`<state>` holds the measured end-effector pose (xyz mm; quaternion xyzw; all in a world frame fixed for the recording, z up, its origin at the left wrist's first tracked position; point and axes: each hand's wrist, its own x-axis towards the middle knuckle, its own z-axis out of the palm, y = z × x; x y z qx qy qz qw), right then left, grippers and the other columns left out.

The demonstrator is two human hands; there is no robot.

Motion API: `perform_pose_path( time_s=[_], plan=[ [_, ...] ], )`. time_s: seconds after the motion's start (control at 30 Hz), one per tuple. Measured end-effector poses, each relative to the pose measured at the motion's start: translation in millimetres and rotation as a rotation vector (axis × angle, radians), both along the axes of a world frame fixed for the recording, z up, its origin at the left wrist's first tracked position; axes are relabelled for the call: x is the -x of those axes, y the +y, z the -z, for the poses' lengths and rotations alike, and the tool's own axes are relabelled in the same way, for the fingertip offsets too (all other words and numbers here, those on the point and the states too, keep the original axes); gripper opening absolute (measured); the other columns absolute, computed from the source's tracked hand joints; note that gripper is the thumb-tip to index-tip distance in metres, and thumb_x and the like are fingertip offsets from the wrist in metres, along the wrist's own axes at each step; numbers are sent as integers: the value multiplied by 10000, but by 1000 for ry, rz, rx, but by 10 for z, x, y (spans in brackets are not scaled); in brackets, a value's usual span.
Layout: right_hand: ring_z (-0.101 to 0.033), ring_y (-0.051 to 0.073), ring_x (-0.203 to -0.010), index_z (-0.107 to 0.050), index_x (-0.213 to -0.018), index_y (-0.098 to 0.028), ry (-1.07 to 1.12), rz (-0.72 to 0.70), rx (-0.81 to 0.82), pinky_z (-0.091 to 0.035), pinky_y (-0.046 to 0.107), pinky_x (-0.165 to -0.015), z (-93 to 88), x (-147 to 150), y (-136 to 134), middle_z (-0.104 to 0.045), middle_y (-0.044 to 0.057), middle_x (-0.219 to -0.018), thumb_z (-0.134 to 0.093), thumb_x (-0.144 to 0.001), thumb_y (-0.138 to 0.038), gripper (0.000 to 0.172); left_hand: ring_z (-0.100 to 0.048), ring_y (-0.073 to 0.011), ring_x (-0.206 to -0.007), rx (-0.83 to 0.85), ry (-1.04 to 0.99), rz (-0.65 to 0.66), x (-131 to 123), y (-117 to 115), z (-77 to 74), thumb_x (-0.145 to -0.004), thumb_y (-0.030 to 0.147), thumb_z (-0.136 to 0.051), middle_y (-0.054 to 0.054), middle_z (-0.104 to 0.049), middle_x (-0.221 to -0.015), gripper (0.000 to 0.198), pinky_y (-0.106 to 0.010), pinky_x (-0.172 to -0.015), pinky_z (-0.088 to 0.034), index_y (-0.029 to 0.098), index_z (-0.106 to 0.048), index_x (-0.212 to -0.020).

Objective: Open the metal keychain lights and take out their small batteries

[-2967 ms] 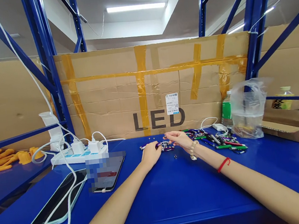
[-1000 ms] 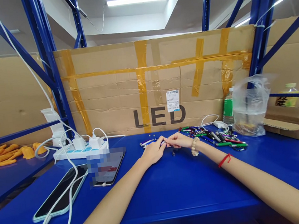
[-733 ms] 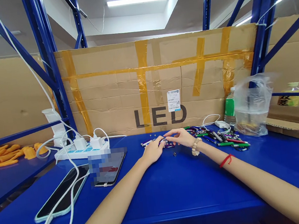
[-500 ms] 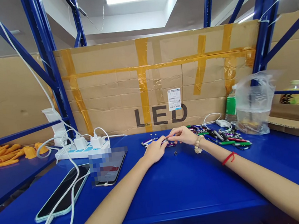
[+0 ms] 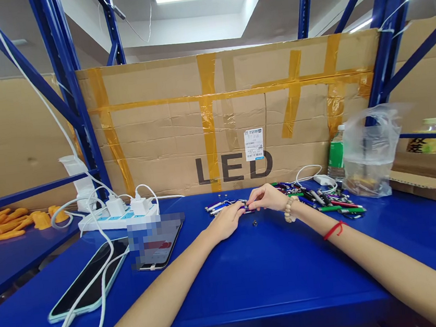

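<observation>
My left hand (image 5: 226, 221) is palm down on the blue shelf, its fingers pressed together by a few pens (image 5: 215, 207). My right hand (image 5: 267, 198), with a beaded bracelet and a red string on the arm, is pinched close to my left fingertips. Whatever small thing lies between the two hands is too small to make out. A small metallic piece (image 5: 255, 223) rests on the shelf just in front of the hands. To the right of my right hand spreads a pile of colourful pens (image 5: 324, 201).
Two phones, one black (image 5: 166, 243) and one pale-edged (image 5: 92, 283), lie left with white cables across them. Behind them is a power strip (image 5: 94, 222). A bottle (image 5: 336, 155), a plastic bag (image 5: 371, 162) and an open carton (image 5: 428, 181) stand right. Cardboard (image 5: 152, 139) closes the back.
My left fingers have flattened a little over the pens, and the small object seen between the fingertips is now hidden. My right hand has shifted very slightly.
</observation>
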<state>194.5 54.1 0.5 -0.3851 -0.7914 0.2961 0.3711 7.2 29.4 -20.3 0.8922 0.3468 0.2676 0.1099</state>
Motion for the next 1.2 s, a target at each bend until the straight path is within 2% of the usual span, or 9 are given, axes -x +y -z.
perform_pose_path(
  time_s=[0.23,0.53,0.8,1.2],
  plan=[
    [-523,78,-445,-657,-609,-121,23,-16,-28,-375,180,-356,38,48,5,-599,25,-623,-716,-505,-431,332,-532,-169,-958,-36,-28,5,12,-8,-8,-888,293,-266,-33,-579,-1064,301,-278,-823,-401,211,-505,-1052],
    [-538,74,-445,-638,-599,-131,50,-1,-68,-385,179,-370,43,87,-34,-583,14,-643,-700,-526,-443,327,-530,-158,-967,-71,-38,-54,-2,7,0,-881,282,-292,-32,-592,-1046,290,-271,-867,-386,199,-528,-1027],
    [-532,84,-432,-599,-607,-135,43,15,-17,-382,180,-369,34,113,-63,-579,-3,-524,-682,-546,-440,322,-520,-165,-984,-94,-42,-77,2,40,18,-879,277,-295,-40,-583,-1071,288,-286,-869,-388,198,-528,-1029],
    [-523,89,-420,-608,-676,-120,22,73,-14,-389,182,-361,34,167,-100,-599,19,-513,-633,-616,-459,345,-531,-159,-913,-137,-66,-98,11,51,19,-878,264,-284,-34,-596,-972,280,-279,-829,-401,198,-531,-992]
  ],
)
